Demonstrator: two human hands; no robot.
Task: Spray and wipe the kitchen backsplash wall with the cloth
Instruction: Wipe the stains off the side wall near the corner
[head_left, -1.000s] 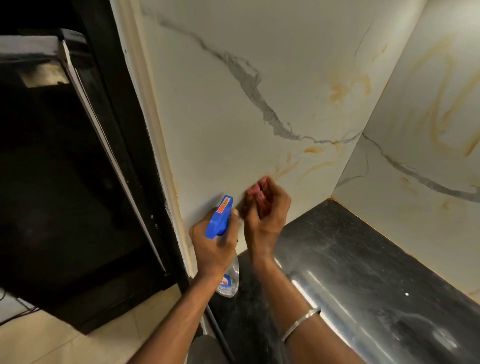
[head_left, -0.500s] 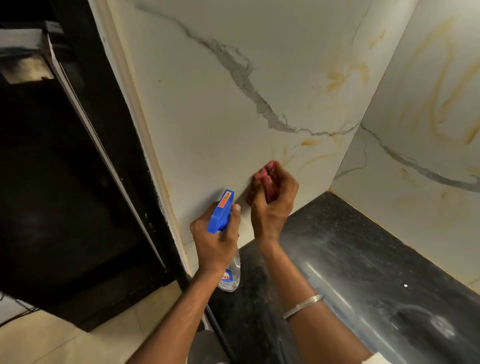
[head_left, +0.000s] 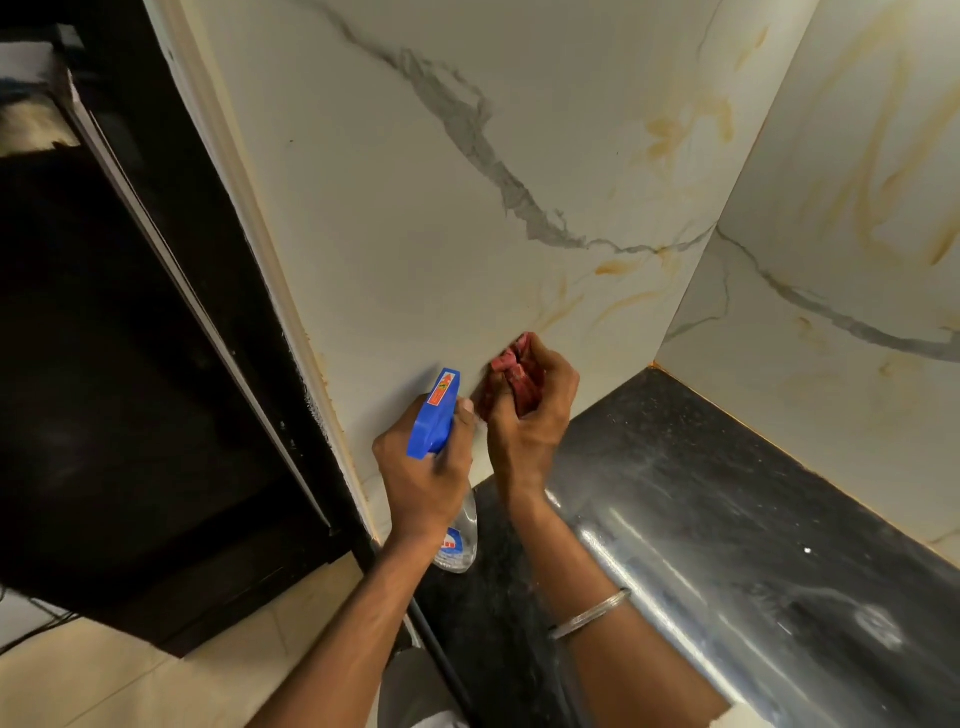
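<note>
A bunched red cloth (head_left: 511, 382) sits just below the centre of the frame, held against the pale marbled wall (head_left: 415, 234) by the right hand (head_left: 530, 431), whose fingers curl round it. Just to its left, the left hand (head_left: 421, 478) grips a spray bottle (head_left: 435, 415) with a blue head. A black counter (head_left: 727, 493) fills the lower right, and a bracelet (head_left: 592, 613) circles the right wrist

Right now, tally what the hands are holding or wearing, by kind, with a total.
spray bottle: 1, gripped by the left hand
red cloth: 1, held by the right hand
bangle: 1, on the right wrist
Total: 3
</note>
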